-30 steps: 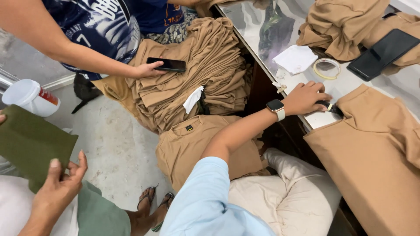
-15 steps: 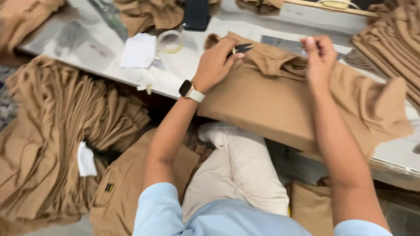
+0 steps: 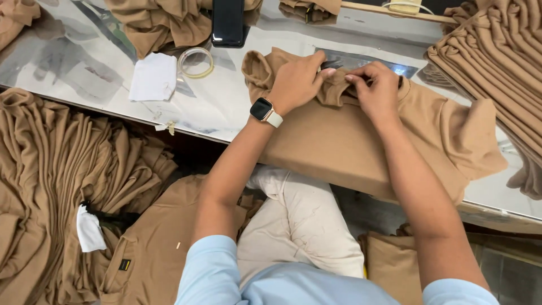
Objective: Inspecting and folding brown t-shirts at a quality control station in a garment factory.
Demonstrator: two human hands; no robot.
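Both hands meet at the collar end of a tan garment (image 3: 361, 141) spread flat on the counter (image 3: 214, 107). The left hand (image 3: 299, 82), with a smartwatch (image 3: 264, 110) on its wrist, pinches a bunched fold of the cloth between thumb and fingers, and the right hand (image 3: 377, 90) grips the same fold just beside it, fingers curled down into the fabric. A small dark object shows between the two hands, too hidden to tell what it is. The garment lies across the near edge of the counter, one sleeve rolled up to the left of the hands. Further left on the counter sit a ring of clear tape (image 3: 196, 62) and a white cloth piece (image 3: 153, 78), near each other, with a black phone (image 3: 228, 22) beyond them. A stack of folded tan garments (image 3: 497, 62) lies at the right. Below the counter, at the left, a heap of tan garments (image 3: 62, 192) covers the floor beside the person's knee in pale trousers (image 3: 299, 220).
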